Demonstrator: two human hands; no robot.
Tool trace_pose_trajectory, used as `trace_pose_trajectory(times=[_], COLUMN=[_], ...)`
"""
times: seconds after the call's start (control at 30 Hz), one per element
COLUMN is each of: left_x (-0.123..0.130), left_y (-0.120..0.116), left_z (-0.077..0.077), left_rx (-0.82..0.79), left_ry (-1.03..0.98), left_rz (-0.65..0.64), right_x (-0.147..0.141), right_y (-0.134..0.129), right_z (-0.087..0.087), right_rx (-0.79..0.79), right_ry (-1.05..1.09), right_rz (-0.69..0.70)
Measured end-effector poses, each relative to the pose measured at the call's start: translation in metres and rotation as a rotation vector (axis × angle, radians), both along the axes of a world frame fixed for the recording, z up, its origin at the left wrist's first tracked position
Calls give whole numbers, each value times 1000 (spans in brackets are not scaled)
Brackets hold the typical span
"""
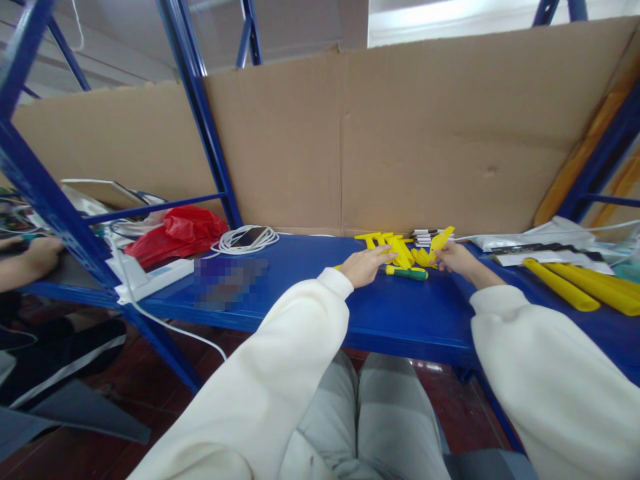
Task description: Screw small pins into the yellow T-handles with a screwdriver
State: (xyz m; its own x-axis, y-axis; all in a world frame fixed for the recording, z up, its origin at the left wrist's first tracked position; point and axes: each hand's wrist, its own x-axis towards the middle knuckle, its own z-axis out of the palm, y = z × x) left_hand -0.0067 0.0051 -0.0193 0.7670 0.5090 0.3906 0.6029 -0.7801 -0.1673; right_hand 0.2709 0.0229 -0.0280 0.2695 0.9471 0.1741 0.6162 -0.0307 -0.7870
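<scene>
a flat, elongated yellow piece (443, 240) is pinched by the right hand (457, 259) near the back edge of the blue table (305, 253), the piece's long axis slanted and its free end pointed backward and to the right. the left hand (367, 267) is placed, fingers extended, beside a heap of yellow t-shaped pieces (401, 246); whether anything is gripped by it cannot be told.

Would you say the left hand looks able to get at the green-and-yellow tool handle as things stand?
Probably yes: the left hand is right beside the tool handle, whose green part lies uncovered in front of the yellow pieces.
</scene>
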Motion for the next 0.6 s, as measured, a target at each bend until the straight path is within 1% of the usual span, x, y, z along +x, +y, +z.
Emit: trace_pose_trajectory(times=[0.23,0.33,0.43,0.6], left_x=[2,1,1,1], left_y=[-6,-5,-3,-4], left_z=[4,4,3,3], left_rx=[-28,-25,-18,-24], left_ry=[19,18,15,16], left_rz=[26,17,5,9], right_x=[-1,-2,-1,5], right_y=[-2,-2,2,14], right_z=[-2,-3,-5,-8], right_rx=[-78,-126,-156,-125], right_ry=[-63,-186,-318,-505], right_rz=[-114,-165,-175,-167])
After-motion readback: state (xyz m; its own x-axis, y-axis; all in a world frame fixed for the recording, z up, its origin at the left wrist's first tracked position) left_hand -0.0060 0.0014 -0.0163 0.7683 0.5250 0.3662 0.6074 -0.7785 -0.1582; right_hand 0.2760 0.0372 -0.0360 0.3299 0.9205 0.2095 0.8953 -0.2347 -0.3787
